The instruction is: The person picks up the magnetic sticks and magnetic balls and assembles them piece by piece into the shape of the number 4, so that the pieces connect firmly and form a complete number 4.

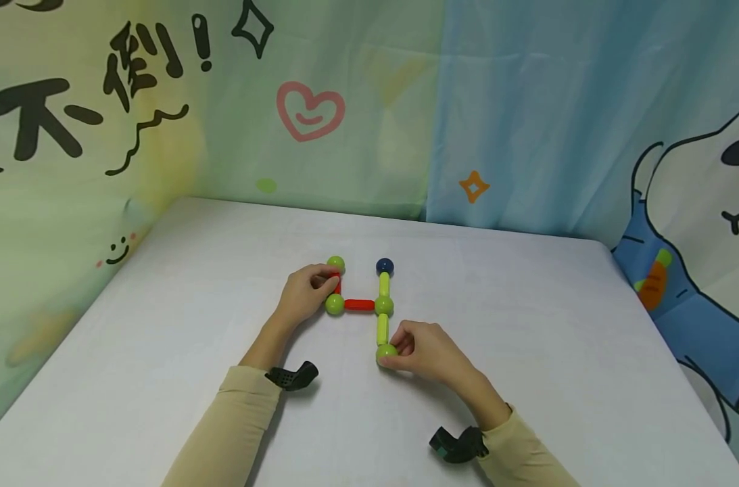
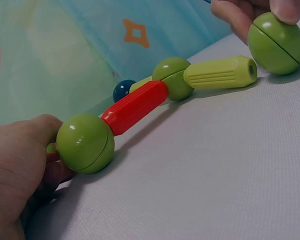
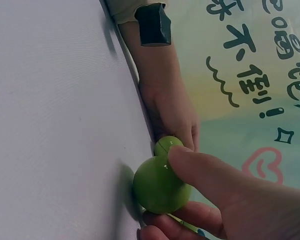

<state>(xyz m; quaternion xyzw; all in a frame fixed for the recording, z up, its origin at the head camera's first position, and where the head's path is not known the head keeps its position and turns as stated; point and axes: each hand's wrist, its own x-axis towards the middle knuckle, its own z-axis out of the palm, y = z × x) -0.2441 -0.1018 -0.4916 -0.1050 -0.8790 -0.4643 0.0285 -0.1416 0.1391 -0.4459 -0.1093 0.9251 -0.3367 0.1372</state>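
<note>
A figure of balls and rods lies on the white table. My right hand [image 1: 426,348] pinches a green ball [image 3: 160,187] between thumb and fingers. In the left wrist view a narrow gap separates that ball from the hollow end of a yellow-green rod [image 2: 217,73]. My left hand [image 1: 308,291] grips a short red rod [image 1: 337,287], largely covered by its fingers, between two green balls. From the nearer of these, a green ball [image 2: 86,144], a second red rod [image 1: 360,305] runs to the middle green ball [image 1: 384,305]. Beyond it, another yellow-green rod [image 1: 384,284] leads to a dark blue ball [image 1: 385,266].
The white tabletop [image 1: 527,325] spreads around the figure. A printed curtain [image 1: 357,155] hangs behind the table's far edge. Black wrist devices [image 1: 293,376] sit at both sleeve cuffs, close above the cloth.
</note>
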